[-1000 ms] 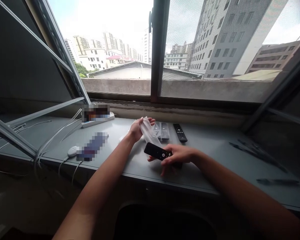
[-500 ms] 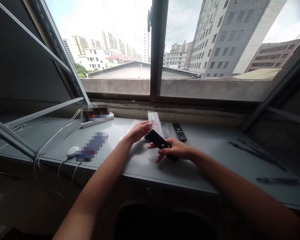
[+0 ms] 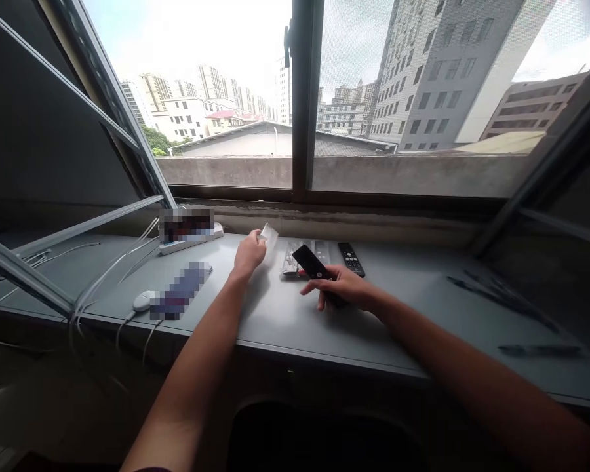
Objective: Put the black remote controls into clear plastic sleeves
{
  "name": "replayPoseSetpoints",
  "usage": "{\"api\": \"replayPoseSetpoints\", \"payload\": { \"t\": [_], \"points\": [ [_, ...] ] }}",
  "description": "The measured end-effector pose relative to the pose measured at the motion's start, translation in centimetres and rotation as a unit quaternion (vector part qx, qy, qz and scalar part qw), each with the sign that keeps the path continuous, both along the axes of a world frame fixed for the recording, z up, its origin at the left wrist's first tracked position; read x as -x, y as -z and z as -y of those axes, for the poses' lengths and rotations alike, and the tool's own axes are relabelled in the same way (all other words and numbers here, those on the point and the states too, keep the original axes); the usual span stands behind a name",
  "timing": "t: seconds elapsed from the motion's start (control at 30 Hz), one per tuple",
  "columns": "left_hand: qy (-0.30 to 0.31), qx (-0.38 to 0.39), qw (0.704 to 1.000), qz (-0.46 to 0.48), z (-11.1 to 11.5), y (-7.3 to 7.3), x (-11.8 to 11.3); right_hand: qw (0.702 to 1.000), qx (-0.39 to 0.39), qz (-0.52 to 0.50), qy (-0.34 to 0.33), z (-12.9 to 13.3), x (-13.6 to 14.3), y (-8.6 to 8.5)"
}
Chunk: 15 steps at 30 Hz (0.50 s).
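Note:
My right hand (image 3: 347, 286) is closed around a black remote control (image 3: 311, 262), which tilts up to the left above the table. Farther left, my left hand (image 3: 250, 253) grips a clear plastic bag (image 3: 270, 236) near the back of the table. Between the two hands lies a clear packet (image 3: 290, 259) with something dark in it, partly behind the held remote. Another clear packet (image 3: 322, 250) is just behind my right hand. A second black remote (image 3: 351, 259) rests on the table to the right of these.
On the left stand a white power strip (image 3: 216, 232), a blurred-out flat device (image 3: 181, 292), a white round charger (image 3: 142, 301) and loose white cables (image 3: 105, 265). Dark pens or similar thin items (image 3: 538, 351) lie at the right. Metal frame bars (image 3: 122, 98) slant up beside the window.
My left hand has moved left, carrying the plastic bag away from the remote and uncovering the packets behind. My right hand still holds the remote, slightly shifted.

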<state>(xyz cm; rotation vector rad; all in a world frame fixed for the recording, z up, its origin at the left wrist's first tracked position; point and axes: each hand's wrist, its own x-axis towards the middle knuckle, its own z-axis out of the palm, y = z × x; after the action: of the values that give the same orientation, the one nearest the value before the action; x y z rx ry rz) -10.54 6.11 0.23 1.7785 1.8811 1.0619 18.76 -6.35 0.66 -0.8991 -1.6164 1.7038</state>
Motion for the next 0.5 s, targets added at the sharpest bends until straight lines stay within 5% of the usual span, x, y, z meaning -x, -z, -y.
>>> {"api": "replayPoseSetpoints", "payload": {
  "t": [0.27,0.5],
  "points": [
    [-0.058,0.058,0.98,-0.18,0.8,0.3,0.8,1.0,-0.006,-0.012,-0.012,0.3,0.3,-0.3],
    [0.017,0.072,0.967,-0.242,0.6,1.0,-0.1,1.0,-0.007,0.004,-0.001,0.2,0.1,-0.1]
  ]
}}
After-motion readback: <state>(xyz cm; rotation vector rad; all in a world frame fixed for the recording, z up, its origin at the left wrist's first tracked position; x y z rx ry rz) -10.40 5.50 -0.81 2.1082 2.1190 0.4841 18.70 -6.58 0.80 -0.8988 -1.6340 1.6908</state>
